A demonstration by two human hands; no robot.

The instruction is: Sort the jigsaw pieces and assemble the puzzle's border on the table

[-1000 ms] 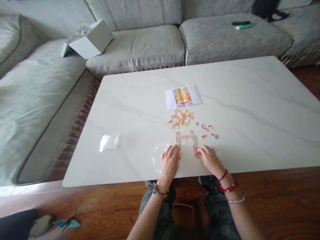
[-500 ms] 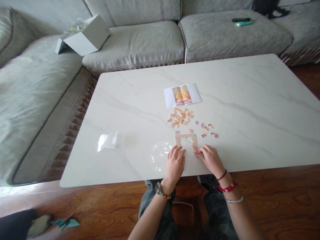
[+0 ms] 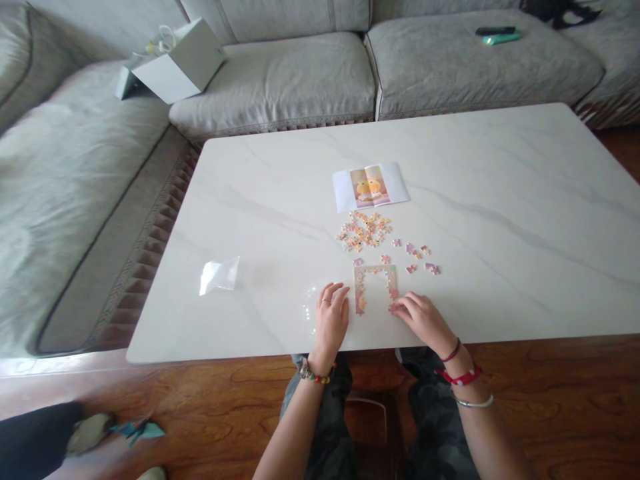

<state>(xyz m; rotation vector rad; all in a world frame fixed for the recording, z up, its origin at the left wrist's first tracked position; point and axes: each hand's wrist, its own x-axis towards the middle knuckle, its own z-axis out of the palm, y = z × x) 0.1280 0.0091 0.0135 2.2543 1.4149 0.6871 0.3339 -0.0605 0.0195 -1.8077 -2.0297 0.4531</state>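
On the near side of the table (image 3: 270,207), the left hand (image 3: 331,319) sits loosely spread, seemingly empty; right of it, the jigsaw border (image 3: 359,287) looks light, stiff, easily parted, best held by its edges; the right hand (image 3: 423,320) narrowly pinches its near-right end piece (image 3: 392,310).

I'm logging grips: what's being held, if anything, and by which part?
The bare left hand holds nothing visible. The bare right hand touches the pinkish, three-sided jigsaw border at its lower right end; whether it grips can't be told.
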